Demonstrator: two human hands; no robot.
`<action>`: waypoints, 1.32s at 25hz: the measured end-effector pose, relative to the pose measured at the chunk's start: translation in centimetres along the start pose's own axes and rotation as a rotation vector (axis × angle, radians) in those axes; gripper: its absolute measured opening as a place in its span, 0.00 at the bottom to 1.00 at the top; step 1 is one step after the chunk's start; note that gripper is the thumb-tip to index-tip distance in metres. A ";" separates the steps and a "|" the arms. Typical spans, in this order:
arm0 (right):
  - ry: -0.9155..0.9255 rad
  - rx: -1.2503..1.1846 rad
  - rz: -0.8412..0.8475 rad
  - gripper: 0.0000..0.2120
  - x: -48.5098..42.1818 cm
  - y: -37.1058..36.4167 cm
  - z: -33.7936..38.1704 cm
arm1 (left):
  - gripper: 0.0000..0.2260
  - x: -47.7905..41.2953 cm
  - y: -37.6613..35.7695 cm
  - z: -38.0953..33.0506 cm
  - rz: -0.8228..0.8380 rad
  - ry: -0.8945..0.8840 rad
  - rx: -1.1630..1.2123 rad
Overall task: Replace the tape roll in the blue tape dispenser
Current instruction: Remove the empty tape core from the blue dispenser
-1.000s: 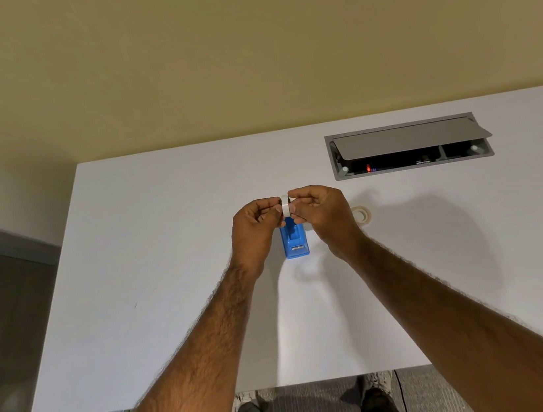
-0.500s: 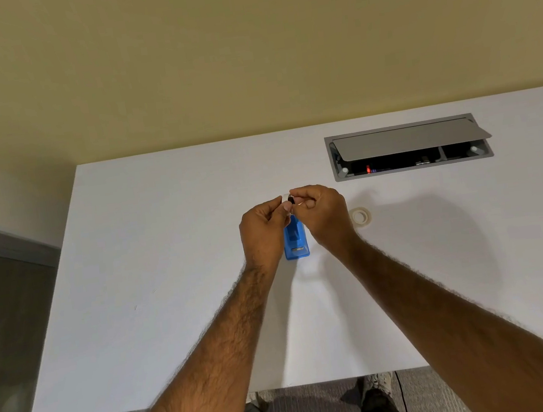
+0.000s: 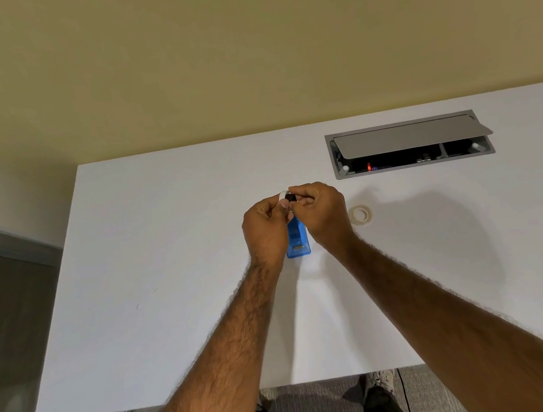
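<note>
The blue tape dispenser (image 3: 297, 242) lies on the white table (image 3: 170, 288), partly hidden under both hands. Just above its far end, my left hand (image 3: 264, 229) pinches a small whitish tape roll (image 3: 283, 194). My right hand (image 3: 321, 214) pinches a small black core piece (image 3: 290, 198) that sits at the centre of that roll. The two hands touch at the fingertips. A second, clear tape roll (image 3: 361, 214) lies flat on the table to the right of my right hand.
An open grey cable box (image 3: 408, 144) is set into the table at the back right, its lid tilted up. The table's near edge runs just above my shoes; its left edge drops to a dark floor.
The hands have stayed over the dispenser's far end. The black core piece now shows between the fingertips, where a second ago only the white roll showed.
</note>
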State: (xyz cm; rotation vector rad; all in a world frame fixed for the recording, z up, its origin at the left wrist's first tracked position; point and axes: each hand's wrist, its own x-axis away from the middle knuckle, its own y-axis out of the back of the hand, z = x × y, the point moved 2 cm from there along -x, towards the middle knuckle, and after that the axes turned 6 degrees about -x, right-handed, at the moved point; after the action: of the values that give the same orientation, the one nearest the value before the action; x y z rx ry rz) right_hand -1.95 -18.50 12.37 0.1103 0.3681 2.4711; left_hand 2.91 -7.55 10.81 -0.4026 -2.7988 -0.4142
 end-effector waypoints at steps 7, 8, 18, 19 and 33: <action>-0.123 -0.104 0.152 0.12 -0.4 0.8 -0.7 | 0.06 -1.8 2.3 0.0 0.258 0.005 0.127; -0.144 -0.117 0.145 0.12 -0.4 0.8 -0.7 | 0.08 -1.9 2.4 0.0 0.278 0.006 0.130; -0.253 0.045 0.057 0.07 -2.2 1.1 -1.1 | 0.19 -7.2 2.1 -1.1 0.387 0.002 -0.061; -0.256 0.050 0.065 0.07 -2.3 1.1 -1.3 | 0.19 -8.2 1.8 -1.3 0.355 -0.045 -0.187; -0.331 0.035 0.106 0.09 -1.6 1.3 -5.5 | 0.22 -16.5 -4.8 2.6 0.328 -0.286 -0.952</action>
State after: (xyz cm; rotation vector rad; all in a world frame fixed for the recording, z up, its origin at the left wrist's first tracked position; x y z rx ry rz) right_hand -2.36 -21.76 7.49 0.5578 0.2674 2.4917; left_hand 15.98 -14.91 2.06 -1.1583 -2.5067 -1.7008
